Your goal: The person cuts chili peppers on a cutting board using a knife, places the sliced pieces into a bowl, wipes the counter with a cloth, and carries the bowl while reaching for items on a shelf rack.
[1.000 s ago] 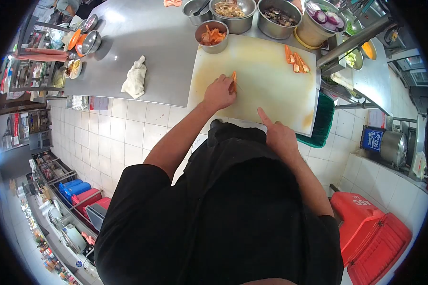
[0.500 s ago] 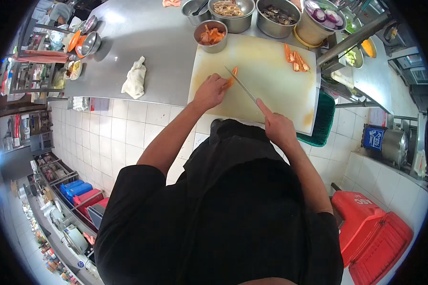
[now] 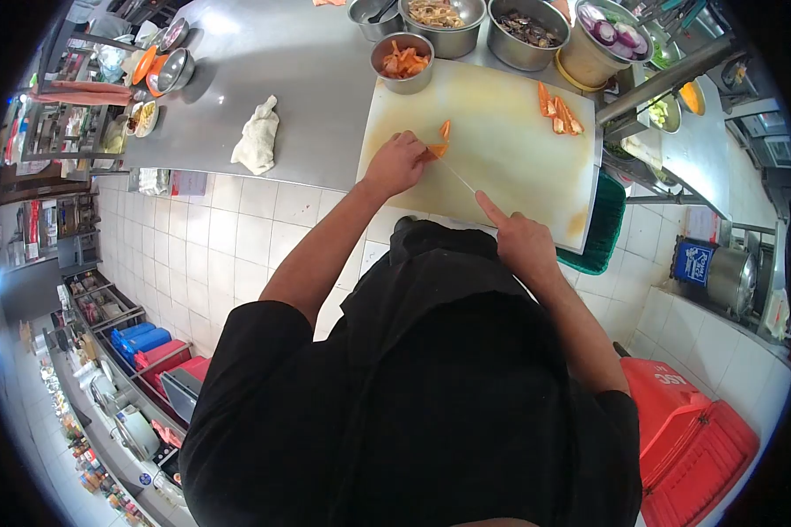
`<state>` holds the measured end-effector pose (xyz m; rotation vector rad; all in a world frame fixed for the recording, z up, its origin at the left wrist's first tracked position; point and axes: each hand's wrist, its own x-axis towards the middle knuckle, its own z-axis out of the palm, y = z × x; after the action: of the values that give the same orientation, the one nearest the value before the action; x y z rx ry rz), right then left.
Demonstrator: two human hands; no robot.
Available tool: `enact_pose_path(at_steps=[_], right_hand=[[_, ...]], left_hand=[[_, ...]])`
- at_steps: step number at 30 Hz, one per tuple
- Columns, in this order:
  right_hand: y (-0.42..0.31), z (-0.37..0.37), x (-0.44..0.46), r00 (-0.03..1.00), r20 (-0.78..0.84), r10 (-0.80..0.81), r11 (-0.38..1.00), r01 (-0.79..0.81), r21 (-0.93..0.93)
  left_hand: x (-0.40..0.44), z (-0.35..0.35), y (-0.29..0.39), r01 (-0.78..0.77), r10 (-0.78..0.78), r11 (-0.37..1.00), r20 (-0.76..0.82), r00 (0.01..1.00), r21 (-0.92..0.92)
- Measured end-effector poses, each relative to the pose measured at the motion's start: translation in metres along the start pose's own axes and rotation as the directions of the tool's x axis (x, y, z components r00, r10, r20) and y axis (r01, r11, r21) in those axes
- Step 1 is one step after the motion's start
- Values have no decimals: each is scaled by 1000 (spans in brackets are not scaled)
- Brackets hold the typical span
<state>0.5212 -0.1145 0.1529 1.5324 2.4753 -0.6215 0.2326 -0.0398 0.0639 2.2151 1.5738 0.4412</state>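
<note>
My left hand (image 3: 396, 164) rests on the white cutting board (image 3: 510, 162), its fingers curled and pressed onto an orange pepper piece (image 3: 437, 152). In my right hand (image 3: 525, 239) is a knife (image 3: 458, 176), index finger stretched along its top. The blade appears edge-on as a thin line, with its tip by the pepper piece under my left fingers. A separate cut pepper strip (image 3: 446, 130) lies just beyond. Several larger orange pepper pieces (image 3: 561, 114) lie at the board's far right. At the far left corner stands a metal bowl (image 3: 402, 84) of orange pieces.
Behind the board stand a metal pot of dark pieces (image 3: 527, 58), a bowl of pale strips (image 3: 444, 39) and a tub of purple onions (image 3: 593, 70). A white cloth (image 3: 256, 136) lies on the steel counter (image 3: 321, 114). A green bin (image 3: 605, 224) sits below the board's right edge.
The knife has turned from showing its blade side to edge-on, its tip nearer my left fingers. A pepper strip now lies apart from the held piece. The whole view has shifted slightly.
</note>
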Motion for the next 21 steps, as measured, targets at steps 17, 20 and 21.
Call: enact_pose_path(at_steps=[17, 20, 21], right_hand=[[20, 22, 23, 991, -106, 81, 976, -58, 209], [26, 41, 2, 982, -125, 139, 840, -50, 540], [29, 49, -6, 982, -75, 176, 740, -81, 667]], left_hand=[[13, 4, -6, -63, 59, 996, -58, 997, -68], [13, 6, -7, -68, 64, 995, -43, 997, -80], [13, 6, -9, -68, 65, 994, -34, 997, -81]])
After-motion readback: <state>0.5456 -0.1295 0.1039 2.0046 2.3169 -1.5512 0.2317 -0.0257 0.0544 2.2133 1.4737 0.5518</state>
